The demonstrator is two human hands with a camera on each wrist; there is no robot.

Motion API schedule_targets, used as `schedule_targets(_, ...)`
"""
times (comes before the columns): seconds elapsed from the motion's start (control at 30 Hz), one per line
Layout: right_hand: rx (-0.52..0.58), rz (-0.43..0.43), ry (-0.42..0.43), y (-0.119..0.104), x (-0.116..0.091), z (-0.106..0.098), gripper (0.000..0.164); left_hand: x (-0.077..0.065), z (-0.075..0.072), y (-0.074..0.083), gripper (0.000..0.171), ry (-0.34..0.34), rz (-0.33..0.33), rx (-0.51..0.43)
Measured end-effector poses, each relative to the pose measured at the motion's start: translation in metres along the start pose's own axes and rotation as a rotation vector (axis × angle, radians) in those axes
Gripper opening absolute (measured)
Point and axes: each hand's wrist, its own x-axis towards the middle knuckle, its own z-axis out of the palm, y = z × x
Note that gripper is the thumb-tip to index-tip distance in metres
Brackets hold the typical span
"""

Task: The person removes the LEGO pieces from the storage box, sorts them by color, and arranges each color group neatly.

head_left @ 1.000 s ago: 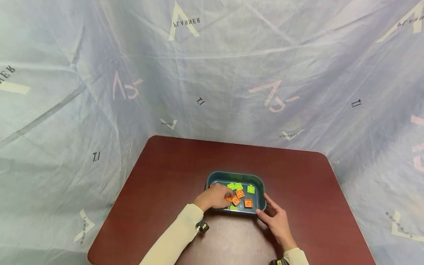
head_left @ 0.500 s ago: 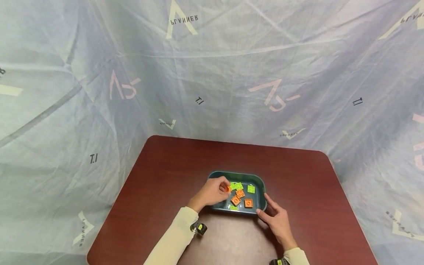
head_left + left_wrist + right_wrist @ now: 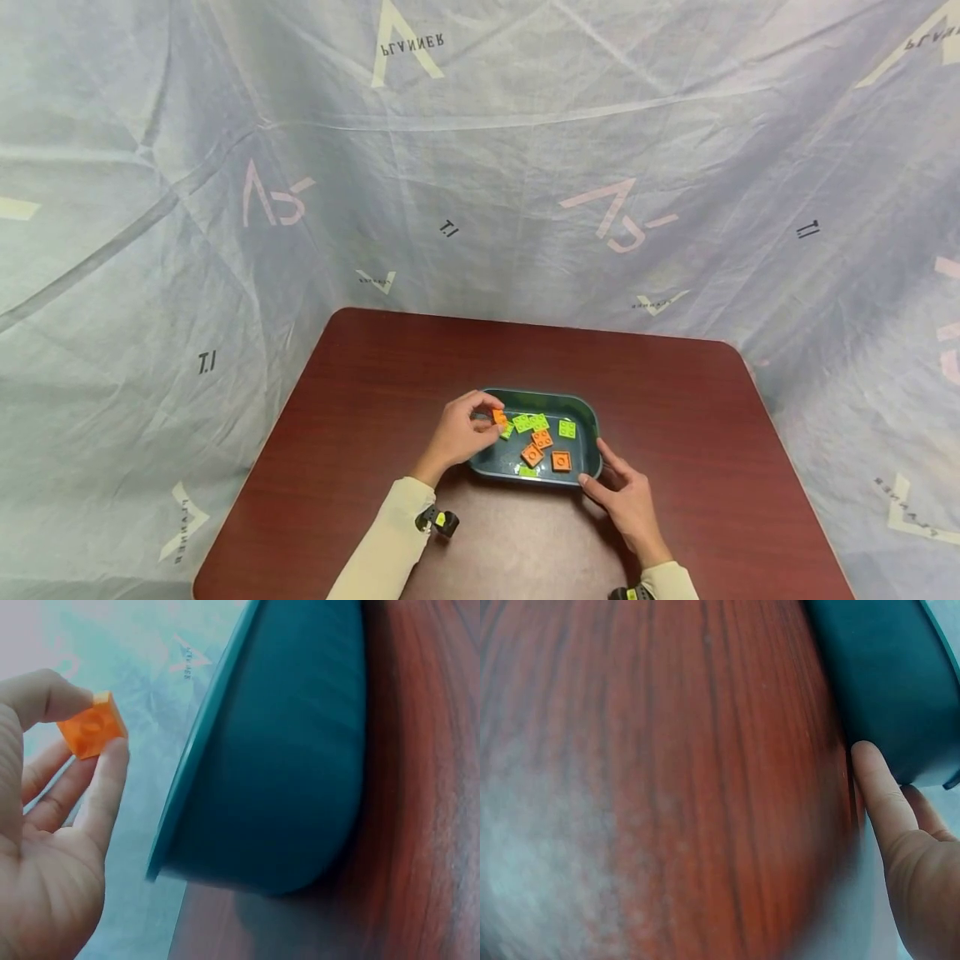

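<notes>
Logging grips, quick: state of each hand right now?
Left hand: holding an orange toy brick.
Right hand: open, touching a corner of the dark teal tray.

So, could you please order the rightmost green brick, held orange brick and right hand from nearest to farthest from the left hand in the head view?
1. Held orange brick: pinched in the left hand.
2. Rightmost green brick: in the tray, on its right.
3. Right hand: at the tray's right end.

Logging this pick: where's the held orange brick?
In the head view, the orange toy brick is pinched in the left hand, at the left end of the dark green tray.
</notes>
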Motion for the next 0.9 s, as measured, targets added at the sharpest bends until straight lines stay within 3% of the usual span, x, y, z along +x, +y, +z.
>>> schedule_targets(0.27, -0.006, -0.004, 0.006, 0.002, 0.001, -0.001, 0.078, -0.007, -0.015, 0.000, 0.028, 0.080, 0.004, -0.081)
schedule_targets(0.5, 0.001, -0.005, 0.007, 0.000, -0.001, 0.000, 0.079, -0.015, -0.033, -0.005, 0.031, 0.173, 0.005, -0.072)
schedule_targets(0.9, 0.007, -0.021, 0.005, 0.000, 0.000, 0.000, 0.078, -0.025, -0.056, -0.014, 0.030, 0.262, -0.017, -0.040)
